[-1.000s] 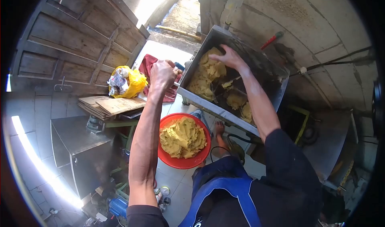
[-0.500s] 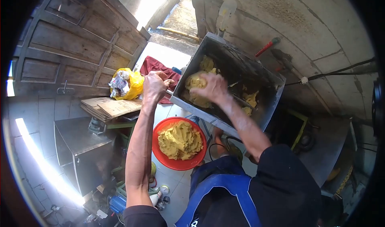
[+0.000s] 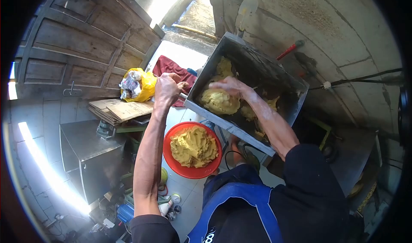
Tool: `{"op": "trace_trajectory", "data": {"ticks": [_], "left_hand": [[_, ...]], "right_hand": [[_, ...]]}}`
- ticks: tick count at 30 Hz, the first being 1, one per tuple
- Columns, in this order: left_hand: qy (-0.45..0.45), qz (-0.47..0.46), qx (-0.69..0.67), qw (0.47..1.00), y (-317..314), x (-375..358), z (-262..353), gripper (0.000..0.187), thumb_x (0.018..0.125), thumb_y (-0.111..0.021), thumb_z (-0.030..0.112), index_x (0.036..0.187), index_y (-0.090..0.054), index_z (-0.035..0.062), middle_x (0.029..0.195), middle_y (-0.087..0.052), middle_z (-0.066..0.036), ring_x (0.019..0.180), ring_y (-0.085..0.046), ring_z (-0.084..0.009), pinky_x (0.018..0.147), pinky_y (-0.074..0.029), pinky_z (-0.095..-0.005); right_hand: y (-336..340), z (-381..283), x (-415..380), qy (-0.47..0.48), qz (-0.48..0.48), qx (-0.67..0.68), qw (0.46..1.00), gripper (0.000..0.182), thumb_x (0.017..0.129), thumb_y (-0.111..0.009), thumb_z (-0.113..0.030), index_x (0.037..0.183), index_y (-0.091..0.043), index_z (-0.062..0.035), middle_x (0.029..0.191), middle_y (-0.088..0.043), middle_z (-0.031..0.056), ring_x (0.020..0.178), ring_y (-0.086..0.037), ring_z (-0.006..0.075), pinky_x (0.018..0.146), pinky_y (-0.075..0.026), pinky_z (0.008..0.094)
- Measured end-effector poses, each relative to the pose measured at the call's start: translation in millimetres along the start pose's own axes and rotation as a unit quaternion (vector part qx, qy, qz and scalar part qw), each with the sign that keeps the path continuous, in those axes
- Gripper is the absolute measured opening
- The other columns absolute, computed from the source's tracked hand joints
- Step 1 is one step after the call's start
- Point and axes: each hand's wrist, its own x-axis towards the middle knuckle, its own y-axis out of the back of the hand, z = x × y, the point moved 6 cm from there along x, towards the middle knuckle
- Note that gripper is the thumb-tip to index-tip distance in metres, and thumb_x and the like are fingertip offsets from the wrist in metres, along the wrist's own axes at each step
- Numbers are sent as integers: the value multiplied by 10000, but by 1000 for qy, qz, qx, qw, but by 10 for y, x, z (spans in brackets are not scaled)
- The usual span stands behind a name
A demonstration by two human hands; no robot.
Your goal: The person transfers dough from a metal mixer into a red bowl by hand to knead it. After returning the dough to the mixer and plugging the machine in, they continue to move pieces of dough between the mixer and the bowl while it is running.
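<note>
A grey metal bin (image 3: 234, 125) stands open in front of me, with a rounded mass of yellow dough (image 3: 220, 101) at its left end and smaller lumps stuck to its inside. My right hand (image 3: 229, 86) reaches over the bin's wall and lies at the upper edge of the dough mass, fingers extended to the left. Closed in a fist, my left hand (image 3: 167, 88) grips a metal handle (image 3: 183, 95) at the bin's left side. Below the bin, a red basin (image 3: 193, 173) holds a large heap of yellow dough (image 3: 194, 146).
A yellow plastic bag (image 3: 146, 86) rests near flattened cardboard (image 3: 128, 111) at the left. Behind my left hand lies a dark red cloth (image 3: 174, 67). A red-handled tool (image 3: 288, 51) is by the wall at the right. A metal cabinet (image 3: 92, 142) stands at the left.
My right hand has moved off the front of the dough mass to its upper side. More of the rounded dough shows now. My left hand remains on the handle.
</note>
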Motion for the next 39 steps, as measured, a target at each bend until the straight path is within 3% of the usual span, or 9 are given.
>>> {"op": "trace_trajectory", "data": {"ticks": [1,4,7,15,18,24,29,35,39], "left_hand": [[15,-9,-14,1000,-28,-4,-19,375,760,-887,263,996,-775,-6,944,-764,-182,864,-751,-267,797,-581,-380],[-12,14,4,1000,-29,6,-16,281,804,-861,199,944,-767,-25,866,-770,-148,748,-732,-199,697,-572,-337],[-21,20,-10,1000,-21,9,-2,271,798,-863,203,928,-772,-17,850,-770,-140,743,-730,-202,696,-569,-340],[31,3,-20,999,-6,2,8,313,761,-878,219,966,-780,3,933,-768,-171,851,-755,-263,788,-579,-376],[23,5,-18,1000,34,-20,61,297,762,-876,209,949,-778,0,918,-768,-168,838,-754,-256,770,-574,-373],[-2,31,-26,999,53,-45,104,203,802,-836,166,898,-773,-2,813,-767,-133,734,-748,-209,697,-568,-347],[15,13,-33,999,104,-91,218,142,826,-810,130,877,-771,4,781,-770,-102,702,-748,-176,687,-571,-314],[-2,16,-19,1000,64,-61,129,187,827,-823,184,903,-783,19,800,-771,-111,717,-747,-197,688,-566,-340],[10,13,-32,999,32,-45,77,201,814,-835,193,907,-786,22,812,-771,-117,733,-748,-203,694,-566,-349]], "right_hand": [[-70,43,26,-3,-1,1,1000,673,864,-662,-651,1255,-723,-107,1338,-651,188,1218,-620,302,1036,-467,416],[-30,-48,137,123,398,-163,894,863,834,-693,-659,1452,-539,-77,1445,-537,256,1290,-557,379,1096,-430,459],[-303,89,443,52,233,-107,965,950,784,-705,-695,1464,-503,-63,1474,-484,287,1350,-503,396,1124,-409,451],[-510,-123,-596,16,197,-114,974,1027,704,-799,-651,1464,-503,-27,1378,-606,230,1272,-593,339,1091,-461,411],[-463,265,-814,80,221,70,969,752,757,-876,-366,1359,-576,-27,1243,-678,126,1167,-640,214,985,-526,332],[-379,1176,-932,7,260,480,838,954,719,-885,-502,1431,-442,-47,1302,-603,133,1185,-612,267,1003,-513,403],[-361,1506,-527,-57,339,369,864,1037,678,-910,-482,1454,-419,1,1343,-587,142,1243,-580,285,1060,-471,406],[-353,1529,-449,-67,53,467,880,766,726,-852,-345,1355,-569,-10,1260,-666,118,1100,-667,229,978,-531,394],[18,1379,-1035,-39,115,350,929,684,730,-829,-271,1322,-602,-15,1223,-686,106,1078,-677,222,989,-513,366]]}}
